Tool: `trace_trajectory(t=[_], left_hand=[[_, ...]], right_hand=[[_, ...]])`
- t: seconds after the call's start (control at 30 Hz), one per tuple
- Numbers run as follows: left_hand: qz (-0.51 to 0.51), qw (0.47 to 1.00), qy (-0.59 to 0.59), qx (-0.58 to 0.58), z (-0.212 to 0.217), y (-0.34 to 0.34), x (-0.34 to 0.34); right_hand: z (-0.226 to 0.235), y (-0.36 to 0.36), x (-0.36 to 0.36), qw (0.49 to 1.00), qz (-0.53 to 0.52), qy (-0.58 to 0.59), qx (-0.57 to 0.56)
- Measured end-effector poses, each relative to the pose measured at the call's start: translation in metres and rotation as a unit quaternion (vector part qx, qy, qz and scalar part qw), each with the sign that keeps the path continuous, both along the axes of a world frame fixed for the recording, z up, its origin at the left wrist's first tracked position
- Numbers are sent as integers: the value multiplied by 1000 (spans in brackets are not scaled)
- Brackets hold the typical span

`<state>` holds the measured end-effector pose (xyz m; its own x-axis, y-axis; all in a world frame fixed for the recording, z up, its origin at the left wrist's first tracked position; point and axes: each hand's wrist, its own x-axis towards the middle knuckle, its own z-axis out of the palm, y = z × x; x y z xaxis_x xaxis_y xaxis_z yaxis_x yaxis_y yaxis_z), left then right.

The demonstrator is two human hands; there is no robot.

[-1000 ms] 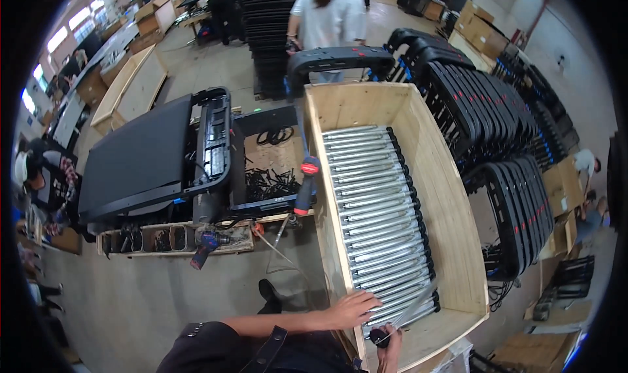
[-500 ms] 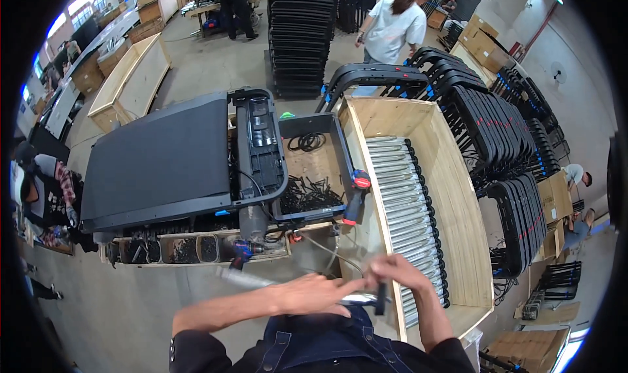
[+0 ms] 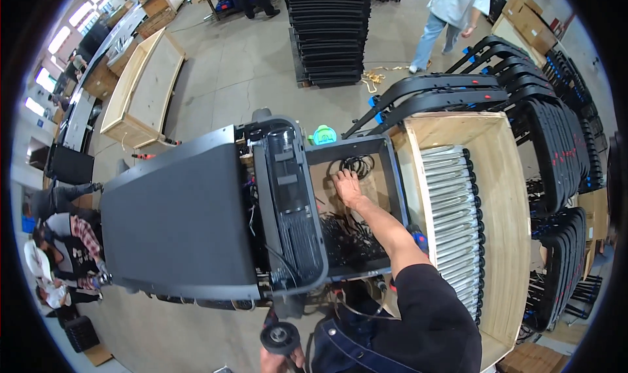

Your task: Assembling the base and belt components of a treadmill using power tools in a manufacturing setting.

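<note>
My right hand (image 3: pixel 348 186) reaches into a dark shallow bin (image 3: pixel 396 190), its fingers spread at the left edge of a bundle of thin black rings (image 3: pixel 361 166). Whether a ring is between the fingertips is hard to see. Loose black screws (image 3: pixel 343 239) lie nearer in the bin, partly under my forearm. Low in front of my body, my left hand (image 3: pixel 271 362) is closed around a part with a round black end (image 3: pixel 280 338) and a metal centre. Most of that part is hidden below the picture's edge.
A treadmill deck with a black belt (image 3: pixel 176 222) stands left of the bin. To the right, a wooden crate (image 3: pixel 507 242) holds several silver tubes (image 3: pixel 451 222) with black ends. A power drill (image 3: pixel 417 237) sits beside my arm. Black frames (image 3: pixel 556 131) stand beyond; a person (image 3: pixel 451 13) walks behind.
My right hand has left the silver tube near my body and gone forward into the bin. My left hand has moved down and left. The view has shifted, and the person behind has turned.
</note>
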<state>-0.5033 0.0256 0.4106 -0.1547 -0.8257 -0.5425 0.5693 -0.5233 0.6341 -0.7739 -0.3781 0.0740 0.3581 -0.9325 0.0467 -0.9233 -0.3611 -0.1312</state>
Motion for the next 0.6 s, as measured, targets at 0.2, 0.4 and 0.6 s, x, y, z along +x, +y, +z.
trace_trajectory(t=[0.2,0.4,0.6], left_hand=[[31,982,-106,156,-14,-36,-33],[-24,986,-110,125,-26,-76,-51],[-115,986,-118,15,-45,-95,-66]], right_hand=[[-44,-47,-13,992,12,110,64],[79,0,-26,966,-27,-249,62],[260,127,-32,725,-74,-571,379]])
